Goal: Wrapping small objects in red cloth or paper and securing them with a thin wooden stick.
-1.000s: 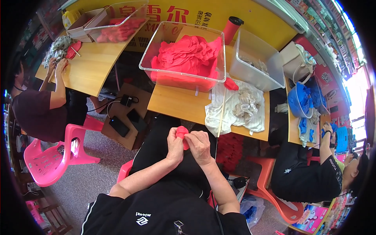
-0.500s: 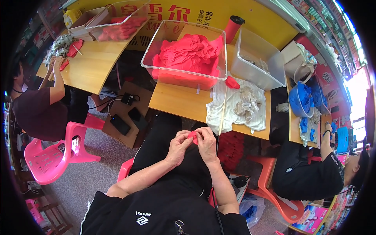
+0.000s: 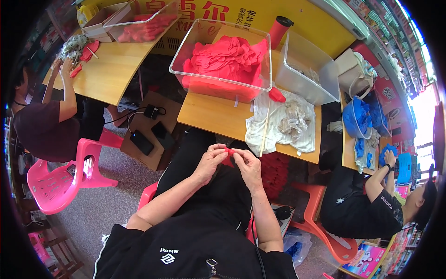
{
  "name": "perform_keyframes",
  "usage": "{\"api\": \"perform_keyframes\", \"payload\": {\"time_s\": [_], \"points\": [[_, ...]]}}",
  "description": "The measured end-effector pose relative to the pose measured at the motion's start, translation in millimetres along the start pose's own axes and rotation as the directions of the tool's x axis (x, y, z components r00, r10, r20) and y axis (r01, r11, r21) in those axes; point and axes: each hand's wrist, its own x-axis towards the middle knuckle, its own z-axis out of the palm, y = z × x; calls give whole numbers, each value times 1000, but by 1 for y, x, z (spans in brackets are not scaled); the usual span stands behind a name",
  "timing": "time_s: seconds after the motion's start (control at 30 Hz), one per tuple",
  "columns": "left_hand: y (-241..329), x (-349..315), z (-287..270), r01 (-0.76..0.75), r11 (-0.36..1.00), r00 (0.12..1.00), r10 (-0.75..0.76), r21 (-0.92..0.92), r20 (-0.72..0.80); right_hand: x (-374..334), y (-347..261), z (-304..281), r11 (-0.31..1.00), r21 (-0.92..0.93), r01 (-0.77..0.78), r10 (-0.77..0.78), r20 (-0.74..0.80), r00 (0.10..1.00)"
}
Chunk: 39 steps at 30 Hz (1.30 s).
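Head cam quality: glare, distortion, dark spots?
Head view: black fisheye rim, edge of the left table bowed; head view, right: bright opening blown out white; head view, below the middle table: deep shade, red heap indistinct; head view, centre: left hand and right hand fairly sharp, red piece between them too small for detail.

On the middle counter (image 3: 209,116), a bin (image 3: 220,82) is filled with a heap (image 3: 226,56); by its back right corner a tumbler (image 3: 279,31) is placed, and to its right a second bin (image 3: 320,88) is set. Before the latter, a cloth (image 3: 256,131) is spread, with a bundle (image 3: 293,121) and a stick (image 3: 265,126) laid on it. In front of the counter, a small piece (image 3: 229,151) is held between the hands (image 3: 208,166). At right, a basin (image 3: 356,120) is set on another counter (image 3: 347,153).
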Motion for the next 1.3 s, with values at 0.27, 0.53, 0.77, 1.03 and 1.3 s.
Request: {"api": "perform_keyframes", "payload": {"time_s": [0.27, 0.53, 0.77, 1.03, 1.3], "points": [[7, 1, 9, -242, 734, 920, 382, 635, -90, 1, -2, 12, 975, -222, -18, 6, -53, 999], [13, 18, -9, -476, 227, 667, 723, 850, 180, 2, 18, 13, 687, 591, -422, 367, 219, 904], [8, 14, -16, -469, 655, 831, 554, 592, 46, -5, 21, 18, 236, 751, -616, 361, 521, 773], [4, 18, -9, -475, 682, 806, 591, 555, -36, -14, 6, 32, 435, 674, -597, 343, 489, 802], [-10, 24, -24, -395, 865, 891, 442, 308, -100, -15, 3, 40, 656, 550, -518, 335, 402, 852]]}}
